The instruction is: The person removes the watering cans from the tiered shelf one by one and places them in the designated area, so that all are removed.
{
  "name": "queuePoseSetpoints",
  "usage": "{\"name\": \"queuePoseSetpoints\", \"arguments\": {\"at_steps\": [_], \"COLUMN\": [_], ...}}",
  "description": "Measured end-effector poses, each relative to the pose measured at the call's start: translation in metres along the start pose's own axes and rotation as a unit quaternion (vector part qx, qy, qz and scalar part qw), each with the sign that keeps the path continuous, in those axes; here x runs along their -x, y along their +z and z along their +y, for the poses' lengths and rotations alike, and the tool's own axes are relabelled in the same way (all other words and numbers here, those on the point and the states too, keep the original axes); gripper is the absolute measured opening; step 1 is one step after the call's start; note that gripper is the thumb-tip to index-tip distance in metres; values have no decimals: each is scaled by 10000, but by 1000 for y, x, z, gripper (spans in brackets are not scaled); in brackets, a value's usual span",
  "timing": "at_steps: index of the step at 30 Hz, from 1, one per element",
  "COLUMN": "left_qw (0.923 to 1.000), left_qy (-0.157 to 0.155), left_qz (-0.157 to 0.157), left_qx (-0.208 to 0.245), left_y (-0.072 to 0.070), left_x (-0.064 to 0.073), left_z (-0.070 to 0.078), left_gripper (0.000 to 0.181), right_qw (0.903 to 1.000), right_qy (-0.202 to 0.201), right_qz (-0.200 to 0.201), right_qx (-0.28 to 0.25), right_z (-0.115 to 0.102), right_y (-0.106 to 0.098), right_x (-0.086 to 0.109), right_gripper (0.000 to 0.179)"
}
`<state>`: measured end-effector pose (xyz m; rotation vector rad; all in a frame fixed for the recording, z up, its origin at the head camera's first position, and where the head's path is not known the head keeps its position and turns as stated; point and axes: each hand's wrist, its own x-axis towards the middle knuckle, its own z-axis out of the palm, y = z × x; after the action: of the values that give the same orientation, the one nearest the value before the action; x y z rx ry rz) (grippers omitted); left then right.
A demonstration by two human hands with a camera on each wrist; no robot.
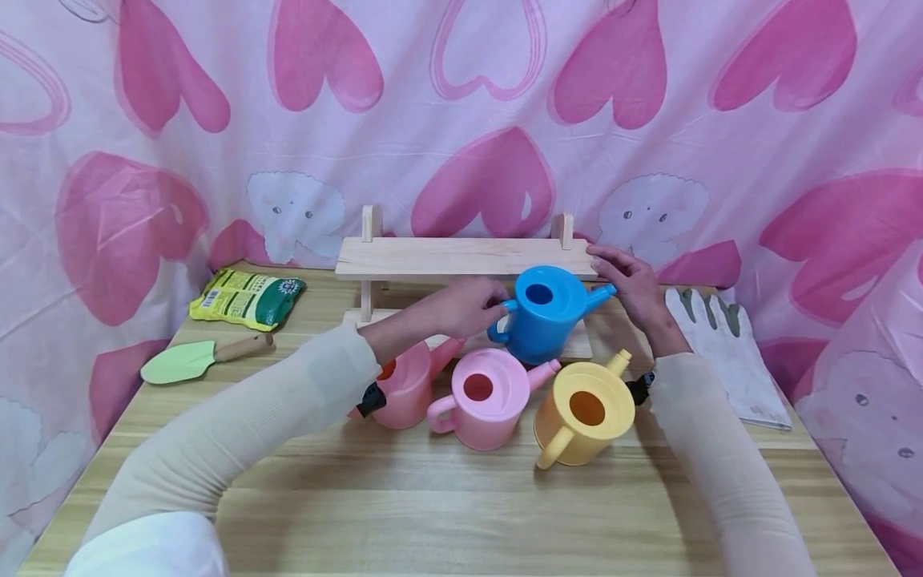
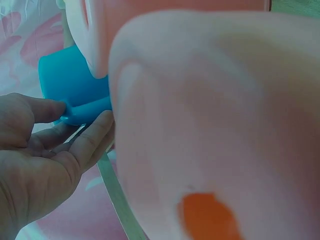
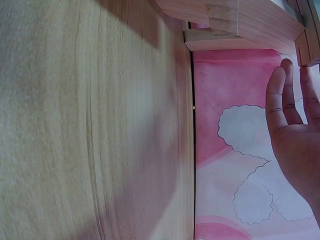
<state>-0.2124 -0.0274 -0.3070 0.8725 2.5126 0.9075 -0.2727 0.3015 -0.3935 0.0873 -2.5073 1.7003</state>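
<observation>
My left hand (image 1: 472, 306) pinches the handle of a blue watering can (image 1: 537, 328); thumb and fingers meet around that handle in the left wrist view. The can is upright, its spout pointing right, and overlaps the lower board (image 1: 579, 344) of a two-tier wooden shelf. At the right end of the shelf's upper board (image 1: 461, 256), my right hand (image 1: 630, 287) has its fingertips at the wood. Those fingers look nearly straight in the right wrist view. Nearest below the blue can stand a light pink watering can (image 1: 490, 409) and a yellow one (image 1: 577, 425).
A darker pink watering can (image 1: 407, 393) stands partly behind my left forearm. To the left lie a yellow-green packet (image 1: 248, 298) and a trowel (image 1: 180, 362) with a wooden handle. White gloves (image 1: 728, 361) lie at the right. A heart-patterned curtain (image 1: 483, 176) hangs behind the table.
</observation>
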Motion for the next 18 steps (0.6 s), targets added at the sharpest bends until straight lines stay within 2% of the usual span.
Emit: {"name": "queuePoseSetpoints", "arguments": {"at_steps": [18], "left_qw": [9998], "left_qy": [-27], "left_qz": [127], "left_qx": [-149], "left_y": [5], "left_x": [0], "left_z": [0], "left_gripper": [25], "right_qw": [9997], "right_qy": [8], "right_qz": [-95], "right_qx": [-233], "right_z": [2], "right_y": [0], "right_x": [-1], "right_gripper": [56]}}
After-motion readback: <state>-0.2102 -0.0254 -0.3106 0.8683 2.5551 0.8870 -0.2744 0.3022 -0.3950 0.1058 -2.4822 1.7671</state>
